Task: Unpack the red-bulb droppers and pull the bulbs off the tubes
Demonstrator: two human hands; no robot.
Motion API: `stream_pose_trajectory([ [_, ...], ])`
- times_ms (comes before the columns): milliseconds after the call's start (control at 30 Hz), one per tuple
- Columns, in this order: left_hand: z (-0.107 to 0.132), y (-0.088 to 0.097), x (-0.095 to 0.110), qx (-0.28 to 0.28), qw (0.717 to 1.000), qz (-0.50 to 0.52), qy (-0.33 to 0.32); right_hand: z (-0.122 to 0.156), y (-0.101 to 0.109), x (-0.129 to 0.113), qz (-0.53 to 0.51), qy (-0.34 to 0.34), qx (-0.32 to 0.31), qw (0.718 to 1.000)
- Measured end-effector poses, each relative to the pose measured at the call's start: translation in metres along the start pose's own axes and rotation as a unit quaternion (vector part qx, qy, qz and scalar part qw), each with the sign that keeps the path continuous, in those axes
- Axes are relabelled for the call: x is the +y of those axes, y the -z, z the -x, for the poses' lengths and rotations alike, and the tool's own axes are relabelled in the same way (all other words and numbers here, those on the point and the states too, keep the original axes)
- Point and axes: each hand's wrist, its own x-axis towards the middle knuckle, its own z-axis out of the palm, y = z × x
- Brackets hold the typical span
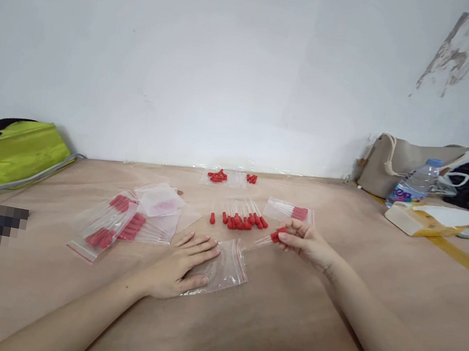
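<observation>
My left hand [181, 264] lies flat with fingers spread on a clear zip bag [225, 267] on the brown table, holding it down. My right hand [302, 241] is closed in a pinch on the red bulb end of a clear dropper [266, 240], whose tip points toward the bag's mouth. Just beyond lie several loose droppers with red bulbs [241, 218] in a row. Filled bags of droppers [114, 224] lie to the left of my left hand.
Another filled bag [289, 211] lies behind my right hand. Loose red bulbs [217, 177] sit near the wall. A lime-green bag [5, 150] is far left. A beige tote [400, 162], water bottle [414, 183] and box [419, 220] stand at right.
</observation>
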Motion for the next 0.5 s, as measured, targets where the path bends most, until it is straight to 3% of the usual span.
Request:
stream_pose_trajectory([
  [200,0.0,0.004,0.002,-0.003,1.0,0.001,0.008,-0.009,0.022,-0.001,-0.064,0.071,0.184,0.978],
  [333,0.0,0.005,0.002,0.004,1.0,0.013,0.005,-0.032,0.021,0.011,0.129,0.182,0.279,0.934],
  [400,0.0,0.004,0.002,0.004,1.0,0.021,0.001,-0.044,0.017,0.017,0.208,0.206,0.289,0.911],
  [500,0.0,0.002,0.0,0.01,1.0,0.029,-0.004,-0.058,0.009,0.023,0.269,0.217,0.272,0.898],
])
